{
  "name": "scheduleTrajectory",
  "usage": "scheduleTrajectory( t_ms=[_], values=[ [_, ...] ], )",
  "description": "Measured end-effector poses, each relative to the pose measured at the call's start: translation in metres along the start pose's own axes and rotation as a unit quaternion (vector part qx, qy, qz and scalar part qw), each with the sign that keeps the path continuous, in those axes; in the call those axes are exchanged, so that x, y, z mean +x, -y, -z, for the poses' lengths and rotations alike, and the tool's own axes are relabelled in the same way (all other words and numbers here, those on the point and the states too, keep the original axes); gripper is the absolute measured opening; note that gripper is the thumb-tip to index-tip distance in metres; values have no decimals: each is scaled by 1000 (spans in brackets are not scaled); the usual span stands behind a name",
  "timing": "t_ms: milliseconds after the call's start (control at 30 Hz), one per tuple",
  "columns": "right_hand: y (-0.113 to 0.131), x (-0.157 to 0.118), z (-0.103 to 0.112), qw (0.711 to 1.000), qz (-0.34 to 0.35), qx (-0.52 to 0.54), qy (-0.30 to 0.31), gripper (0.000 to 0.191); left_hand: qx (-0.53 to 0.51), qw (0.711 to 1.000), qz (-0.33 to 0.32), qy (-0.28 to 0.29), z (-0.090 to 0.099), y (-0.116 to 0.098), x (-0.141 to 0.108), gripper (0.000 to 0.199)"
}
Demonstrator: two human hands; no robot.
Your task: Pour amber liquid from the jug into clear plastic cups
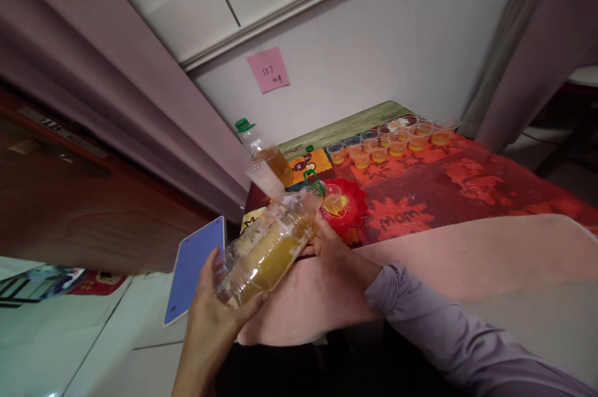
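A large clear bottle (pixel 268 253) of yellowish liquid lies tilted between my hands, its neck pointing up and right. My left hand (pixel 217 306) wraps round its base end. Near the neck, my right hand (pixel 329 241) grips the bottle from the side. The mouth is over a small clear cup (pixel 332 197), which stands on a red scalloped plate (pixel 352 205). A green handle ring (pixel 314 181) shows by the neck.
Behind stand a green-capped bottle (pixel 275 160) and a leaning stack of clear cups (pixel 265 177). Several cups with orange liquid (pixel 397 145) line the table's far side. A green cap (pixel 309 148) lies nearby. A pink cloth (pixel 458 247) covers the near edge; a blue board (pixel 196 266) is at left.
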State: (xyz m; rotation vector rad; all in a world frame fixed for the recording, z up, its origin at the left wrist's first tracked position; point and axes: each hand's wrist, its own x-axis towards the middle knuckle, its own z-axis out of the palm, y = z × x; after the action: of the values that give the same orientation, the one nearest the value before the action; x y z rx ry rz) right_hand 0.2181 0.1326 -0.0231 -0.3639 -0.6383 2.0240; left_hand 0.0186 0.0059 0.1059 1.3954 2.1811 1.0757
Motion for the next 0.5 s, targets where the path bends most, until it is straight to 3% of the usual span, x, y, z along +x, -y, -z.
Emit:
scheduleTrajectory(
  t_ms=[300,500],
  values=[
    [5,-4,-6,1000,1,6,12,82,-4,1000,-5,3,0,3,1,143],
    [2,-3,-4,1000,1,-16,-27,85,-12,999,-38,-17,-5,15,1,135]
  ],
)
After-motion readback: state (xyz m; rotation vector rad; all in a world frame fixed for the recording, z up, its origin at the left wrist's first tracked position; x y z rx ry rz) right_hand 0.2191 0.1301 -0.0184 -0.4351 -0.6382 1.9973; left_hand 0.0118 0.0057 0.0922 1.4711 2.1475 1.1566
